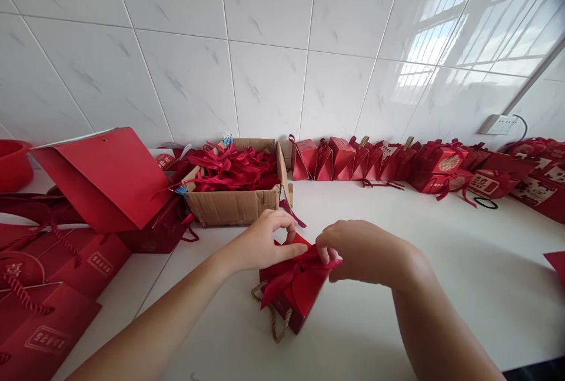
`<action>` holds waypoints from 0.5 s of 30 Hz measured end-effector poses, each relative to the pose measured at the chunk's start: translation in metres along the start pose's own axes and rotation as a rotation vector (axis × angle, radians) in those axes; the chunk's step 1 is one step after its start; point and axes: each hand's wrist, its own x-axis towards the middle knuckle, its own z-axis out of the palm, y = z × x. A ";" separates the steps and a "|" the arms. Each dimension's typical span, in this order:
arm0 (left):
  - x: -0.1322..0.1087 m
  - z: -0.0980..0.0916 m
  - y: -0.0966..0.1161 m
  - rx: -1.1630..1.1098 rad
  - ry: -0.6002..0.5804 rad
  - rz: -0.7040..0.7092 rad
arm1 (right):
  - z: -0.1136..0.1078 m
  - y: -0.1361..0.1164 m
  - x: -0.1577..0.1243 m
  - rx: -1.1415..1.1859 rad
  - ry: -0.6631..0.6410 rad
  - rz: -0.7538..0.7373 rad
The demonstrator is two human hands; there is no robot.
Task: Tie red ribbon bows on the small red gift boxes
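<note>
The red box (311, 295) sits on the white table (397, 328) at the near centre, its tan rope handle (288, 317) hanging at the near left side and a red ribbon (282, 277) laid across its top. The right hand (359, 251) holds the ribbon's right end between narrowed fingertips; the left hand (265, 241) has its thumb along the box top and its fingers curled, but from here I cannot tell whether it grips the ribbon. Beyond are 1 cardboard carton (233, 208) of ribbons and, far right, a row of red boxes (343, 158).
</note>
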 end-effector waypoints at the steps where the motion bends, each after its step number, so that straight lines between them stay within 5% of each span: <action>1: -0.001 0.002 0.001 0.002 0.010 0.006 | 0.001 -0.001 0.001 -0.023 0.004 0.006; 15: -0.009 0.013 0.015 0.207 0.018 0.036 | 0.014 -0.007 0.008 -0.207 0.046 0.070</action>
